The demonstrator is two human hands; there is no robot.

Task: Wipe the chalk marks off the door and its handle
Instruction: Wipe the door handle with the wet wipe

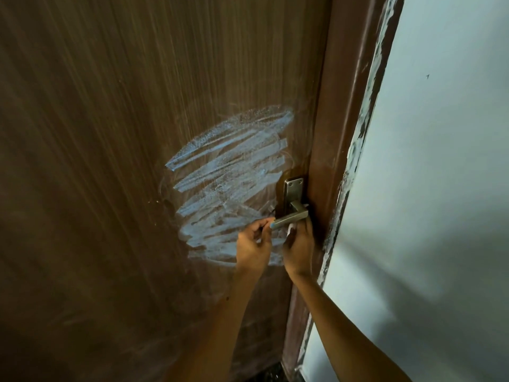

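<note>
Brown wood-grain door [110, 133] seen close from above; broad white chalk marks [228, 172] scribbled across it, left of the metal lever handle [290, 218] and its screwed backplate [292, 194] at the door's right edge; pale chalk on the lever's tip. Left hand [253, 248] just under the lever's free end, fingers curled, pinching something small, too hidden to identify. Right hand [298, 250] beneath the lever, fingers curled around a short white chalk stick [291, 230] touching the lever's underside. Brown door frame [338, 133] to the right; pale wall [440, 161] beyond, with rough paint along the edge.
</note>
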